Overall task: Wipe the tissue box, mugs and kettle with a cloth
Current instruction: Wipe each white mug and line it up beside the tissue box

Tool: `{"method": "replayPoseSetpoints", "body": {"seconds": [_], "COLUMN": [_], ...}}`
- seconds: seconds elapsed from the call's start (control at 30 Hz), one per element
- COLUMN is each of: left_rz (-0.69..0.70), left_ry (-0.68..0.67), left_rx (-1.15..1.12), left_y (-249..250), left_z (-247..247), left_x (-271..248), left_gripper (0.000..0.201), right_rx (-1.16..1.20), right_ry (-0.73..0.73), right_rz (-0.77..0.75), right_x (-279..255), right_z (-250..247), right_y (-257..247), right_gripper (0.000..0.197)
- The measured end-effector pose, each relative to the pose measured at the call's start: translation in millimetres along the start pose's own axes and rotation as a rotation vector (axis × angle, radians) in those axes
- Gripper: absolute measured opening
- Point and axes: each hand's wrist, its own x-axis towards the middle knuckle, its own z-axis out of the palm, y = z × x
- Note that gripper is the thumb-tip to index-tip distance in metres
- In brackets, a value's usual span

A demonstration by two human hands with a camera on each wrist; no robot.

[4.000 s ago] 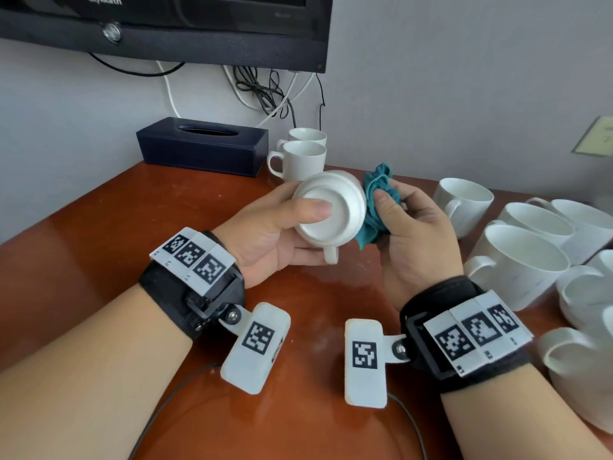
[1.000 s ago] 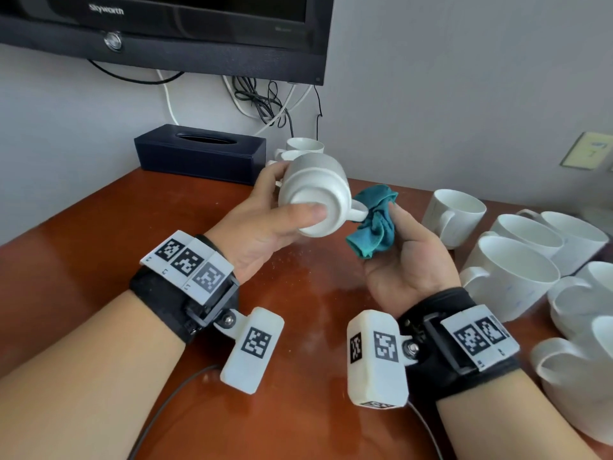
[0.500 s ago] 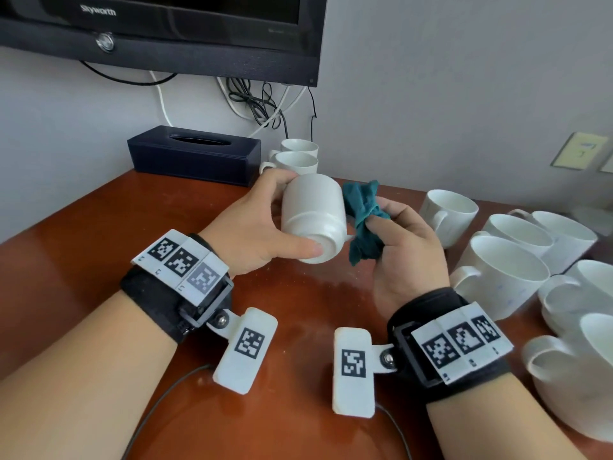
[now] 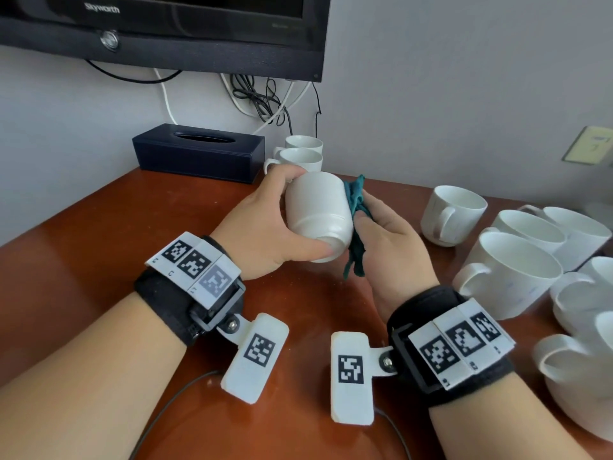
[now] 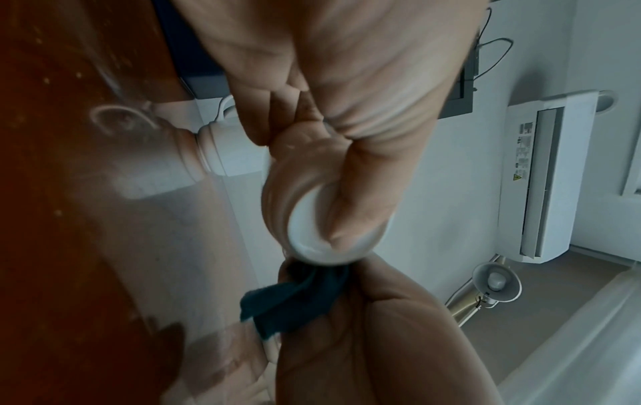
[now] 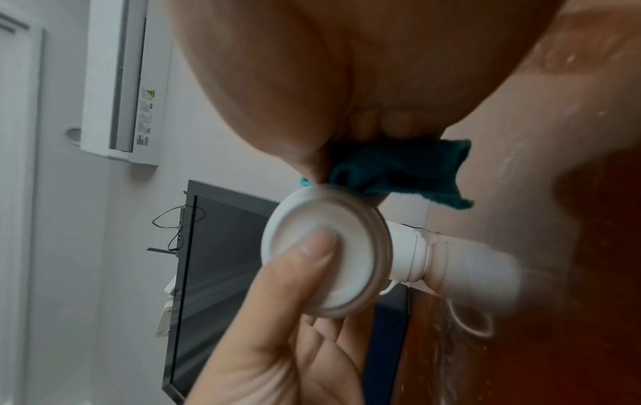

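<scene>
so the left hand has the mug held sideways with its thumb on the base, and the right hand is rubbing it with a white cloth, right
Only the colour is wrong: the cloth is teal, as the head view shows. The left hand does hold the mug sideways, thumb on its base, and the right hand presses the cloth against it.

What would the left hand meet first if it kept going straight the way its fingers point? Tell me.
Probably the two white mugs by the wall, just beyond the fingers of the left hand, which grips the mug being wiped. The tissue box sits slightly left of that line. Depth is hard to judge.
</scene>
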Motion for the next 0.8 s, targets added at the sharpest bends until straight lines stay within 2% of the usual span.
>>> {"method": "replayPoseSetpoints", "body": {"seconds": [0.17, 0.33, 0.4, 0.5, 0.53, 0.6, 0.7, 0.8], "left_rz": [-0.061, -0.115, -0.09, -0.039, -0.023, 0.004, 0.042, 0.064], "left_ry": [0.195, 0.275, 0.244, 0.151, 0.116, 0.029, -0.116, -0.143], "left_rx": [-0.01, -0.008, -0.016, -0.073, -0.093, -0.109, -0.078, -0.047], "left_y": [-1.2, -5.4, -4.3, -2.6, -2.7, -3.4, -0.3, 2.5], "left_z": [1.7, -1.3, 0.1, 4.2, 5.4, 6.8, 7.6, 9.2], "left_x": [2.6, 4.3, 3.6, 2.6, 2.5, 2.6, 0.1, -1.9], "left_gripper": [0.099, 0.097, 0.099, 0.107, 0.11, 0.11, 0.106, 0.104], "right_rx": [-0.006, -0.012, 0.048, 0.103, 0.124, 0.141, 0.077, 0.026], "right_ry": [-0.054, -0.096, -0.096, -0.085, -0.085, -0.072, 0.037, 0.034], "right_rz": [0.003, 0.002, 0.017, 0.078, 0.092, 0.09, 0.098, 0.083], "right_x": [-5.0, -7.2, -8.3, -5.9, -3.6, -1.5, -0.4, -3.8], "right_z": [3.1, 9.5, 12.2, 16.6, 17.0, 15.1, 7.4, 2.2], "right_y": [-2.7, -4.1, -4.4, -4.3, -3.7, -5.8, -9.9, -12.9], "right_gripper": [0.042, 0.042, 0.049, 0.093, 0.1, 0.101, 0.115, 0.108]}}
